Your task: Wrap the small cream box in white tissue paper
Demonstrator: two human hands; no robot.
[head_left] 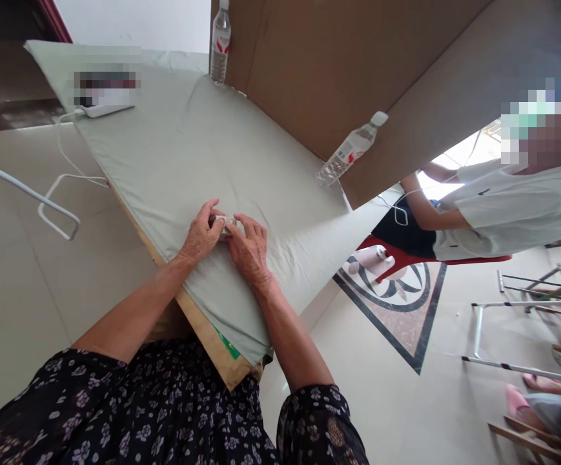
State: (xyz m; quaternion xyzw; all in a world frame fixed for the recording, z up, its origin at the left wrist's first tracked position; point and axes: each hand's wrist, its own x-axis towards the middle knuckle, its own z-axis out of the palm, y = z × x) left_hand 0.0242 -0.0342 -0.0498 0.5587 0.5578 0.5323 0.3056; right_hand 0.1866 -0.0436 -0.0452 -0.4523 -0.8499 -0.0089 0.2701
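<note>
Both hands meet over the pale green cloth (164,148) on the table, near its front edge. Between them lies a small, flat, whitish block (226,226), low on the cloth; its kind is too small to make out. My left hand (205,234) grips its left end, with the fingers curled and the thumb on top. From the other side my right hand (250,245) holds it, thumb and index finger pressed against it and the other fingers bent. The fingers hide part of the block.
Two clear plastic bottles, one upright (220,51) and one that looks tilted (350,152), stand by a large brown cardboard panel (304,71). A white tray-like thing (108,106) with a cable sits at the far left. At right, a person in a white shirt (512,206) sits on a red chair (401,261).
</note>
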